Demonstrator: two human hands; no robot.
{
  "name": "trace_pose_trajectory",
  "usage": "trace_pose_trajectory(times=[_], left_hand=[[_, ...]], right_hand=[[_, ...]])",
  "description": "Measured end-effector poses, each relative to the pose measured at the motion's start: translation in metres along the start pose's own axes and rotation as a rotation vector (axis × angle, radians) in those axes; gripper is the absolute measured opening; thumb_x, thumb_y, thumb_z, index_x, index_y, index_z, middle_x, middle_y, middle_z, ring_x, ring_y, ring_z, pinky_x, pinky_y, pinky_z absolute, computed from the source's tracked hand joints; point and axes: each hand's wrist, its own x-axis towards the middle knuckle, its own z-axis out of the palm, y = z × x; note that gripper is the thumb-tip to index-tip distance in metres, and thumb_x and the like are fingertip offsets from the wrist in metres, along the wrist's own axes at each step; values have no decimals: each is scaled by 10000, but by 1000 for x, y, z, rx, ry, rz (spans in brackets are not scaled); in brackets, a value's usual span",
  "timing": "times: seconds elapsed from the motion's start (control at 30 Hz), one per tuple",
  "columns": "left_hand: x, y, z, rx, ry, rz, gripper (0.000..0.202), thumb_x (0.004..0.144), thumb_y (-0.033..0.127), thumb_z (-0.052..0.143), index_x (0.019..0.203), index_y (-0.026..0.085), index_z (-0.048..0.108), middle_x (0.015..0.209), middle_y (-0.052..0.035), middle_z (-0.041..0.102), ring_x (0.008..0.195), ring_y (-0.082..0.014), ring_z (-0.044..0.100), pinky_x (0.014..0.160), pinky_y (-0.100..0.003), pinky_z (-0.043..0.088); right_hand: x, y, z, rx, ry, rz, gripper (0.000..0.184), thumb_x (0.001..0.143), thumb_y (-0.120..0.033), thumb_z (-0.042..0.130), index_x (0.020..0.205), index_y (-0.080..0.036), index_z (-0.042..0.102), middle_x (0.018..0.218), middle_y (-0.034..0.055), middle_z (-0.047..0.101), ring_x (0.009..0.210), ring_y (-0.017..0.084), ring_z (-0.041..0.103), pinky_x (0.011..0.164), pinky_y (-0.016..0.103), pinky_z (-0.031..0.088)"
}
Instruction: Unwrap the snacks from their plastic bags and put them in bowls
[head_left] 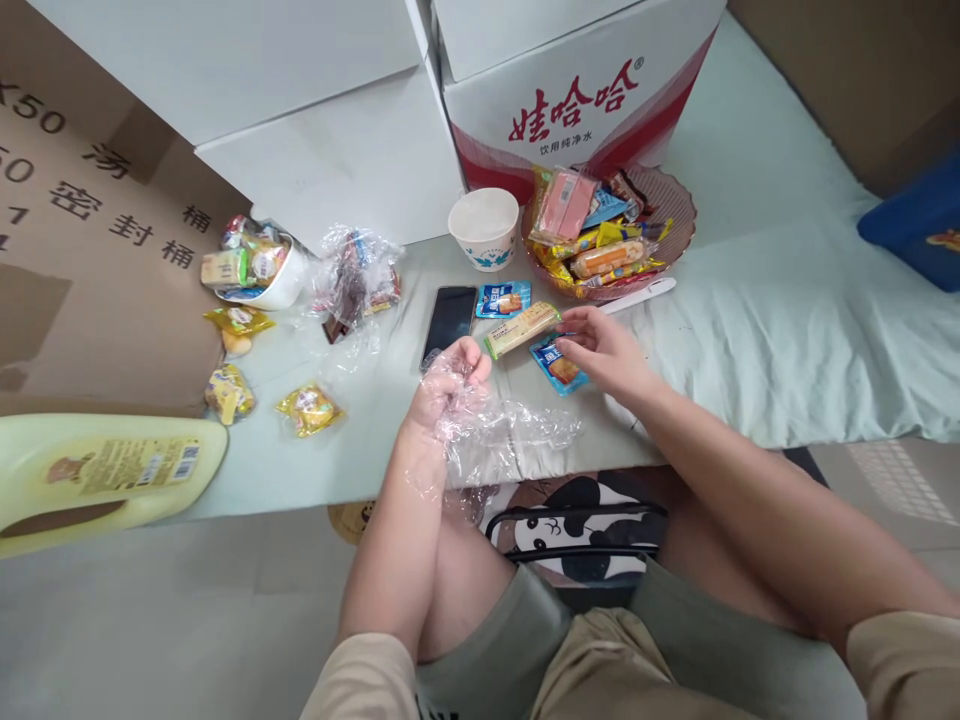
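Note:
My left hand [451,385] is closed on a crumpled clear plastic bag [517,435], which hangs over the table's front edge. Loosely curved, with thumb and fingers apart, my right hand [604,352] is at the right end of a green-and-yellow wrapped snack [523,330]. Its fingertips seem to touch the wrapper. Partly under that hand is a blue snack packet [559,365]. A second blue packet [504,299] lies just behind the wrapped snack, beside a dark phone [448,318].
Behind stand a paper cup [484,230], a pink bowl [684,235] of snacks and a white knife [637,295]. Leftward are a white container [281,285] of snacks, more clear plastic [375,255], loose wrapped snacks [309,408] and a yellow bottle [112,470]. Boxes [577,110] line the back.

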Motion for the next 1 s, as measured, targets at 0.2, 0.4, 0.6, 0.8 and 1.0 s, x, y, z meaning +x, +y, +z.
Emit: trace_pose_trajectory(times=[0.2,0.4,0.6,0.8,1.0], left_hand=[[1,-2,1,17,-9,11,400,536,147,735,733,208,392,606,75,438,357,-3,238,319,-157,130],[0,-1,0,4,-46,22,376,554,143,738,737,203,415,616,67,456,368,-6,252,323,-152,150],[0,0,6,18,3,9,439,507,178,791,710,199,402,585,81,443,347,1,258,311,-141,161],[-2,1,4,-2,8,14,451,515,202,823,713,196,418,583,78,435,355,-7,277,315,-134,177],[2,-3,5,-21,58,14,457,496,177,816,718,198,417,586,82,454,360,-12,295,331,-141,194]], right_hand=[[-14,-13,-3,-586,-38,-387,118,845,-319,580,851,-217,639,914,91,680,923,256,627,857,408,488],[-22,-12,-8,-1117,-141,-391,286,891,-335,539,647,-205,613,728,81,648,730,223,574,693,360,384],[-21,-8,1,-1050,-291,-473,238,922,-341,514,943,-228,723,923,76,748,887,257,653,810,394,446],[-22,2,3,-987,-267,-441,612,864,-331,598,1457,-206,520,1566,128,457,1459,415,365,1143,623,314],[-23,-4,1,-581,-285,-447,428,903,-386,579,1300,-235,628,1421,128,598,1337,342,540,1137,575,398]])
